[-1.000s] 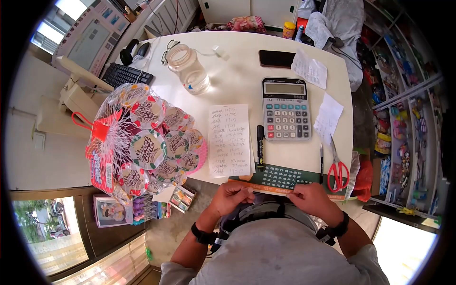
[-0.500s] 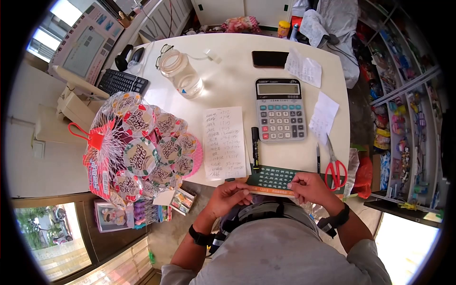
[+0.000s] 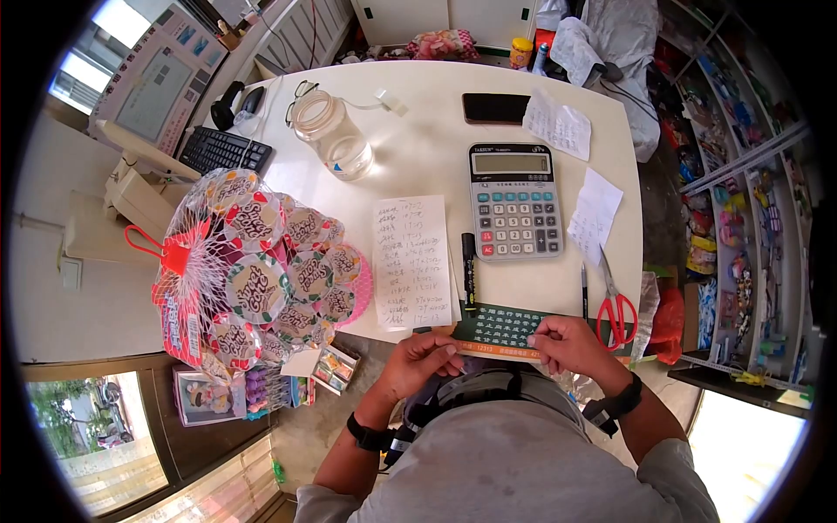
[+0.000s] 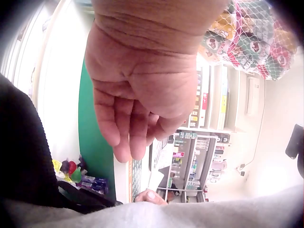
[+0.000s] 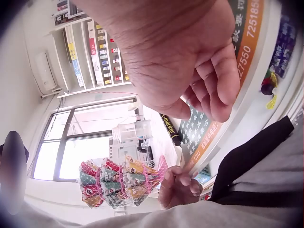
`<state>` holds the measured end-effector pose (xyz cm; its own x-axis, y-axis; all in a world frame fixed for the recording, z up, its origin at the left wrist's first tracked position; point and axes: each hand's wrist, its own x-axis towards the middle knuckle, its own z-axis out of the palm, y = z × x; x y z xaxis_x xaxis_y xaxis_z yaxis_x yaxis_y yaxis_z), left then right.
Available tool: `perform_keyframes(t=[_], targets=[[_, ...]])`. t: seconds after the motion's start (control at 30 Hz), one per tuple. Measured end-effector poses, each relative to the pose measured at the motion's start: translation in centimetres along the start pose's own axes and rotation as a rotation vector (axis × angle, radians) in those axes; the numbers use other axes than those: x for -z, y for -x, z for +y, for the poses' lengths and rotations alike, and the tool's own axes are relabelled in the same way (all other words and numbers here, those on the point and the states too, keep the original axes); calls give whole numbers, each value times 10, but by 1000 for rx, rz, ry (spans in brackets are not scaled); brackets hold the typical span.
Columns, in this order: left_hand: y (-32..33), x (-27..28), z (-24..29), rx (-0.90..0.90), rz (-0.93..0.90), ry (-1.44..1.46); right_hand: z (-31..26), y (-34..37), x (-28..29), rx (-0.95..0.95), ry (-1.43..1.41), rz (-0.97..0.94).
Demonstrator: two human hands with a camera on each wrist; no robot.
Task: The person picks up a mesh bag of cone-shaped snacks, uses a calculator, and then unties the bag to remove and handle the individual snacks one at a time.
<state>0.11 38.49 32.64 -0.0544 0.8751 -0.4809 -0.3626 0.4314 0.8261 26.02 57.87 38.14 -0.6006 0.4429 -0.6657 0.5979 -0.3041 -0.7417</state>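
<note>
Both hands rest at the near edge of the desk, at a dark green printed card [image 3: 501, 327] with an orange strip. My left hand [image 3: 422, 362] lies at the card's left end, its fingers loosely bent and nothing held in the left wrist view. At the card's middle, my right hand [image 3: 571, 349] overlaps the orange strip, fingers loosely curled; its palm shows bare in the right wrist view. A black marker [image 3: 469, 272] and a handwritten paper list [image 3: 411, 261] lie just beyond the hands. Red-handled scissors [image 3: 617, 314] and a pen [image 3: 584, 292] lie right of the right hand.
A calculator [image 3: 516, 209], a phone [image 3: 495, 109] and paper slips [image 3: 558, 126] lie farther back. A net bag of packaged cups [image 3: 261, 279] stands at the left edge, near a glass jar [image 3: 336, 139] and a keyboard [image 3: 225, 152]. Shelves [image 3: 741, 200] line the right side.
The head view has shifted slightly, so the desk things sit a little farther left than a second ago. The right hand has moved slightly inward over the card. The left hand has hardly moved.
</note>
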Motion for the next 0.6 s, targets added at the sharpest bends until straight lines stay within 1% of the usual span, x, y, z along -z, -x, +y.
perform_keyframes(t=[0.2, 0.3, 0.33, 0.4, 0.47, 0.53, 0.6], targets=[[0, 0, 1, 1, 1, -17, 1, -1, 1, -5, 2, -4], [0, 0, 1, 0, 1, -16, -1, -1, 2, 31, 49, -69], [0, 0, 2, -3, 2, -12, -6, 0, -1, 174, 102, -128], [1, -1, 3, -8, 5, -1, -40, 13, -13, 458, 206, -242], [0, -3, 3, -12, 1, 11, -107, 44, -22, 530, 260, -487], [-1, -1, 0, -4, 4, -1, -136, 64, -38, 762, 128, -712], [-1, 0, -2, 0, 8, -1, -164, 74, -53, 923, 161, -1021]])
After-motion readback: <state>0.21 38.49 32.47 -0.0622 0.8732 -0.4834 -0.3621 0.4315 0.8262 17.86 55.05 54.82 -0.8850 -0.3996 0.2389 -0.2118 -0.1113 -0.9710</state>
